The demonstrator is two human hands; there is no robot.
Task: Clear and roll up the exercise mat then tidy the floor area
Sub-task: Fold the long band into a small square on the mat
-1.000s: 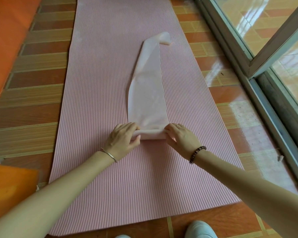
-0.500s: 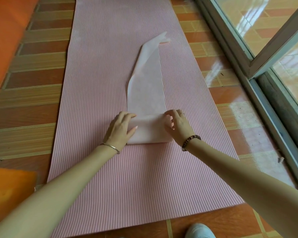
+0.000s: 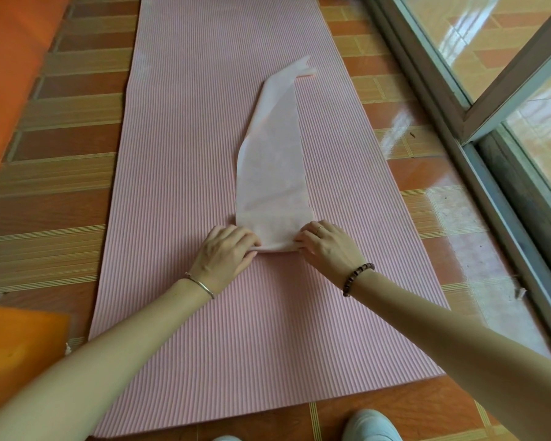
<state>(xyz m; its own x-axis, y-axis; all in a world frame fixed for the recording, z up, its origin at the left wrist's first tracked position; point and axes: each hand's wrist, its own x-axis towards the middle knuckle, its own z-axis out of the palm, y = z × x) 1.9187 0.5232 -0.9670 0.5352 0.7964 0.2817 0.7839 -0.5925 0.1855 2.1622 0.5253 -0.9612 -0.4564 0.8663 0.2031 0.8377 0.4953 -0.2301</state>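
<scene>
Pale-pink stretch band (image 3: 274,173), mid-frame on the flat exercise mat (image 3: 178,186): rolled another turn since a moment earlier, near end pinched in left grip (image 3: 225,256) and right grip (image 3: 330,249). Clearing underway; mat-rolling not begun.

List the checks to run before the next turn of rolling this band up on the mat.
1. The left hand grips the rolled near end of the band: ok.
2. The right hand grips the other side of that roll: ok.
3. The unrolled band lies flat on the mat: ok.
4. The far tip is straight: not ok, it is folded and skewed to the right.
5. The roll's edges are even: cannot tell, the hands cover them.
6. The mat is free to roll up: not ok, the band lies on it.
</scene>
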